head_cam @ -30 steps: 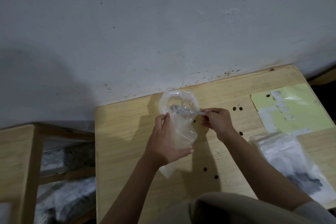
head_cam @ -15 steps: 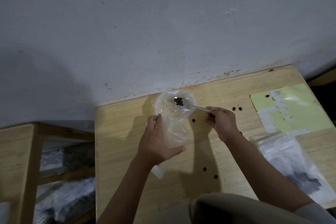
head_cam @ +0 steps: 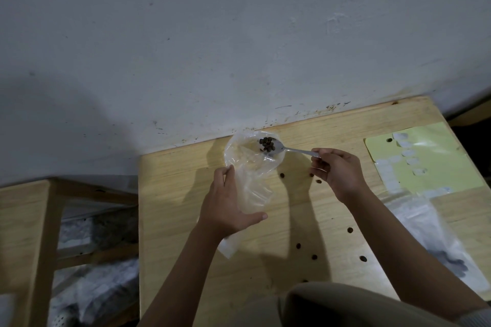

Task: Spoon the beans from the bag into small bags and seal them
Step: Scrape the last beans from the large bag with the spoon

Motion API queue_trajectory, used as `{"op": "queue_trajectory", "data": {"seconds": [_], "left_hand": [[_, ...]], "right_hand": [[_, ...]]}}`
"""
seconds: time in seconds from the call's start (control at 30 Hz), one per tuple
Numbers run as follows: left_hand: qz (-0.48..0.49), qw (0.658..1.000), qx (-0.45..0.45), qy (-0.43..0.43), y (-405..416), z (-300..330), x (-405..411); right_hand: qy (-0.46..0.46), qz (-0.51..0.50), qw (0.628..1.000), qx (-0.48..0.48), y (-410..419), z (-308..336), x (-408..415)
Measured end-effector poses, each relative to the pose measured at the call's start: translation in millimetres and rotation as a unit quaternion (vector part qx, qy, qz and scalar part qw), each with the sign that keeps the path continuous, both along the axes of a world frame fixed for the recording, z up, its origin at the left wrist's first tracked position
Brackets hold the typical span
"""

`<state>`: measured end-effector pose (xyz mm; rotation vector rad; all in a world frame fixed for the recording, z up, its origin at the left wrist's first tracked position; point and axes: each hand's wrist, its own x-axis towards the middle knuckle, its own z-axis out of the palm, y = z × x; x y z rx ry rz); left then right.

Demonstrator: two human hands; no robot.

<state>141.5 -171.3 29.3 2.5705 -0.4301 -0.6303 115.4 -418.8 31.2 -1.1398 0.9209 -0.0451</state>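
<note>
My left hand (head_cam: 225, 207) grips a clear plastic bag (head_cam: 249, 175) around its middle, its mouth open toward the wall. My right hand (head_cam: 337, 170) pinches the handle of a metal spoon (head_cam: 289, 150). The spoon's bowl sits at the bag's mouth, loaded with dark beans (head_cam: 267, 144). Several loose beans (head_cam: 298, 246) lie scattered on the wooden table (head_cam: 180, 194). At the right edge lies a flat clear bag (head_cam: 435, 241) with dark beans in its lower end.
A yellow-green sheet (head_cam: 435, 164) with white labels lies at the table's far right. A grey wall runs along the table's back edge. A second wooden table (head_cam: 21, 220) stands to the left, with plastic-wrapped bundles in the gap below.
The spoon has come up out of the bag carrying beans and now sits at the mouth. My right hand has moved right and my left hand has slid lower on the bag.
</note>
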Motion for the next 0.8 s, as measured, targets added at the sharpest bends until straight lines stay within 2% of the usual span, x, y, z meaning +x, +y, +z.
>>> {"op": "queue_trajectory", "data": {"seconds": [0.4,0.47,0.57,0.67,0.73,0.8], "left_hand": [[0.033,0.999,-0.006,-0.012,-10.7,-4.8,1.7],[0.034,0.999,-0.01,-0.019,-11.9,-4.7,1.8],[0.036,0.999,-0.016,-0.023,-13.4,-4.4,1.9],[0.045,0.999,-0.023,-0.02,-13.9,-3.0,1.7],[0.044,0.998,-0.023,-0.024,-13.8,-0.7,1.0],[0.038,0.999,-0.025,-0.028,-14.4,1.7,-0.7]], "right_hand": [[-0.044,0.142,0.981,-0.128,11.3,28.0,-17.6],[-0.057,0.185,0.968,-0.157,16.5,30.3,-18.3],[-0.104,0.238,0.931,-0.256,23.6,35.1,-20.6],[-0.159,0.169,0.917,-0.326,21.6,36.4,-18.8],[-0.163,0.126,0.909,-0.363,16.8,30.8,-13.4],[-0.148,0.129,0.889,-0.414,15.5,21.0,-7.6]]}}
